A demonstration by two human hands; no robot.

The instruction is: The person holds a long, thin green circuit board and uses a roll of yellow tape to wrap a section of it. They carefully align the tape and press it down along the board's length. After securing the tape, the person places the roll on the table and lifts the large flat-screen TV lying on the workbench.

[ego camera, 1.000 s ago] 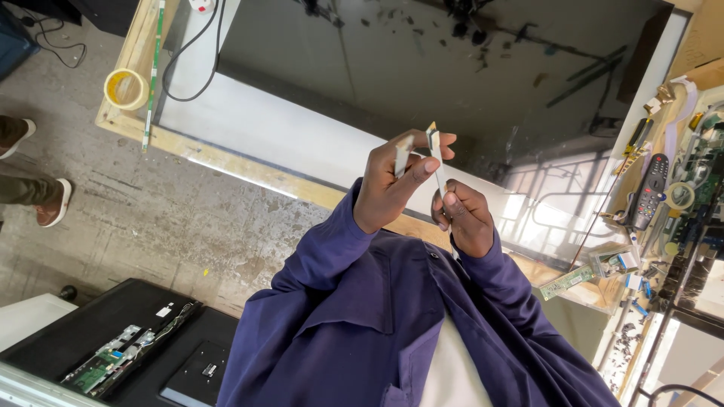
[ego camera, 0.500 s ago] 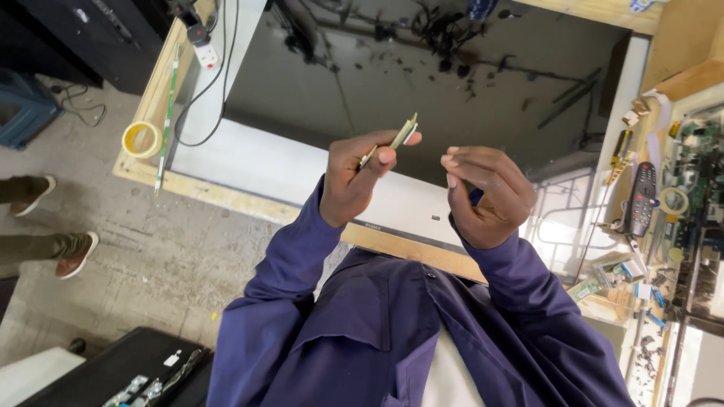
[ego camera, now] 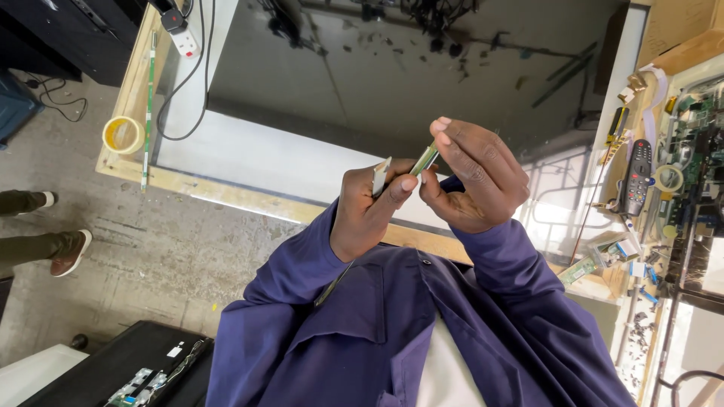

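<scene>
Concrete floor (ego camera: 113, 249) lay at the left, with a tape roll (ego camera: 122, 135) on the wooden bench edge (ego camera: 226, 194) and a big dark panel (ego camera: 392, 68) beyond. At chest height the left hand (ego camera: 369, 215) pinched a thin green strip (ego camera: 424, 160), fingers closed around it with a pale tab. It looked light, stiff and brittle, best gripped by its edges. The right hand (ego camera: 475, 181) curled tight on its upper end.

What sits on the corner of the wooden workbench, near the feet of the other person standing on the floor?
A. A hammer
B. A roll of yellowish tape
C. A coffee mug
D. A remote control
B: a roll of yellowish tape lies on the bench's wooden edge; the remote control lies on the opposite side.
</scene>
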